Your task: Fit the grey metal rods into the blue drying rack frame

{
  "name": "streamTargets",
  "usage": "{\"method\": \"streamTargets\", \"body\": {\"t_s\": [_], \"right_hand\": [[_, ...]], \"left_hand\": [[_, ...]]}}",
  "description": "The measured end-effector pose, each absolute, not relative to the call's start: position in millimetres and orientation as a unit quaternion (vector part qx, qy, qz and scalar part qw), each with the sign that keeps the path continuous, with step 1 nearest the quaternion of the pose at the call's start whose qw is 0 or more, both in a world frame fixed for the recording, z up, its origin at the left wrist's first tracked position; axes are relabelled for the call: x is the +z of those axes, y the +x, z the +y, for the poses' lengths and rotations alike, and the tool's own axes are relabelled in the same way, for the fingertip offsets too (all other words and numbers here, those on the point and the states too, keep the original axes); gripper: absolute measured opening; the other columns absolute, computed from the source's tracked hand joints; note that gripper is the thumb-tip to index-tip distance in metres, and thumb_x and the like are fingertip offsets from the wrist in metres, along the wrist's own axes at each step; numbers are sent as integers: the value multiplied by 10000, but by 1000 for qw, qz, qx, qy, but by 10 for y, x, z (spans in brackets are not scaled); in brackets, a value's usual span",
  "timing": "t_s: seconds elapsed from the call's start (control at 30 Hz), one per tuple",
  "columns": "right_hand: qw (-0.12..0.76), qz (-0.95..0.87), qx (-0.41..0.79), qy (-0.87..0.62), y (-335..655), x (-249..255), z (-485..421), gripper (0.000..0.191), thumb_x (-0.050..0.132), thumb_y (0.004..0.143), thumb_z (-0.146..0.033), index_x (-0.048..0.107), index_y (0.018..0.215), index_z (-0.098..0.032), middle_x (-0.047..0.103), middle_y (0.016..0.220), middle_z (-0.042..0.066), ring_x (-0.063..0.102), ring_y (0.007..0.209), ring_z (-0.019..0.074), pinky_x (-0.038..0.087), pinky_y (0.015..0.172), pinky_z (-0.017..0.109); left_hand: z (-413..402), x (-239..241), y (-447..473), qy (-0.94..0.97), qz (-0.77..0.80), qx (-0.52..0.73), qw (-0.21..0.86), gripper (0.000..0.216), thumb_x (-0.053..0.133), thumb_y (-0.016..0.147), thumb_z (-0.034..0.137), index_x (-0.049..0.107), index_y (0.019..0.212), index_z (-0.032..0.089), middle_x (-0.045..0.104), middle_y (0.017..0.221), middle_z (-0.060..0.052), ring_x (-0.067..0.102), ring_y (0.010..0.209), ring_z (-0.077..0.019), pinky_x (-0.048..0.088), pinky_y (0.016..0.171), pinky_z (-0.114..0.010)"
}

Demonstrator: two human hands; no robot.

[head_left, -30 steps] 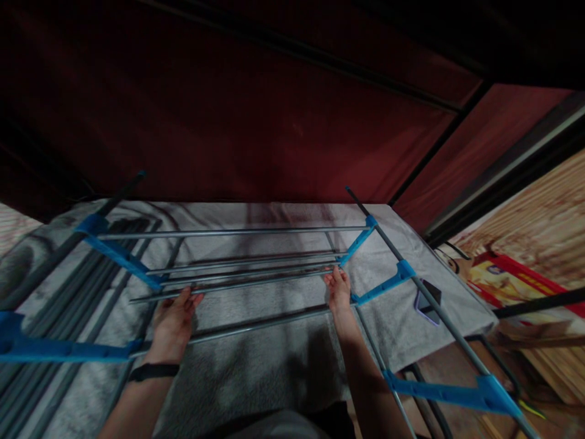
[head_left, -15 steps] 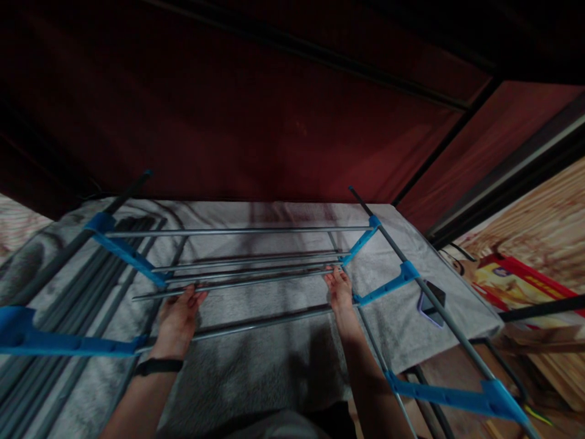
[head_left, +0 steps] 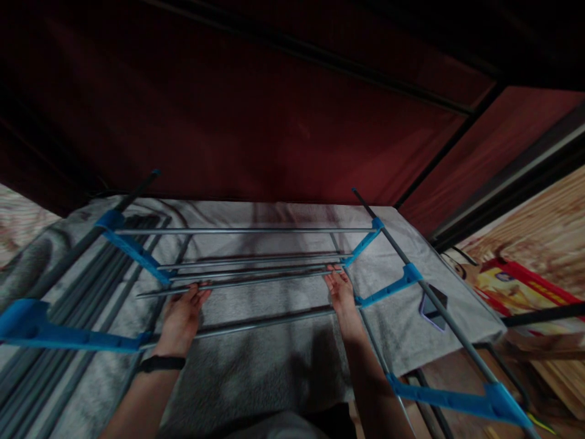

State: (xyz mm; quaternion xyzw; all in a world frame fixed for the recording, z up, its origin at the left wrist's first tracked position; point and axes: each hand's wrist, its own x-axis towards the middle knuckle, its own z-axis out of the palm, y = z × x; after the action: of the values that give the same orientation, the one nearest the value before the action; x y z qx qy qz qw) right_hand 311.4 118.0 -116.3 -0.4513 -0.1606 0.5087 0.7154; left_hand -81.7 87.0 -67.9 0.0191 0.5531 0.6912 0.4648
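A loose grey metal tube [head_left: 256,281] lies crosswise between my two hands. My left hand [head_left: 185,308] grips it near its left end, fingers curled round from below. Near the tube's right end, the fingers of my right hand [head_left: 340,286] hold it. Around them stands a rack frame of grey tubes with blue plastic brackets [head_left: 130,247]. Several fixed crossbars [head_left: 256,231] span its two sides, some just beyond the held tube. A lower crossbar [head_left: 265,323] passes nearer to me, behind my wrists. The tube's left end sticks out past my left hand.
A bundle of grey tubes [head_left: 86,305] lies at the left on the grey blanket [head_left: 274,366]. A phone [head_left: 434,306] rests on the blanket beneath the right side pole. A red and yellow box [head_left: 525,292] stands at the far right. Dark red panels [head_left: 274,134] rise behind.
The view has shifted slightly. Both hands keep hold of the tube, which has barely moved relative to the frame.
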Motion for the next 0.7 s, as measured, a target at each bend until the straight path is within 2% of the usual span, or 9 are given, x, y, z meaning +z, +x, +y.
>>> {"method": "streamTargets", "body": {"t_s": [0.3,0.53,0.7], "right_hand": [[693,-148,529,-466,3181,-1175,1192,167,769,811,-260,676,950,-266,788,955,-22,742,840,130,624,887,325],[702,-114,514,-480,3176,-1208,1206,204,825,788,-303,653,880,-244,772,843,-34,701,686,106,618,761,264],[709,-95,503,-485,3169,-1233,1230,260,851,760,-331,615,831,-249,737,748,-55,686,648,107,613,731,260]], "left_hand": [[858,-684,-826,15,544,684,485,239,577,841,-62,623,784,166,675,720,8,692,678,-125,638,717,-260],[856,-706,-812,9,550,696,462,272,637,827,-51,519,700,157,666,685,26,679,617,-112,634,718,-268],[857,-704,-800,24,563,685,462,288,707,814,1,508,682,162,651,637,39,681,585,-109,625,685,-232]]}}
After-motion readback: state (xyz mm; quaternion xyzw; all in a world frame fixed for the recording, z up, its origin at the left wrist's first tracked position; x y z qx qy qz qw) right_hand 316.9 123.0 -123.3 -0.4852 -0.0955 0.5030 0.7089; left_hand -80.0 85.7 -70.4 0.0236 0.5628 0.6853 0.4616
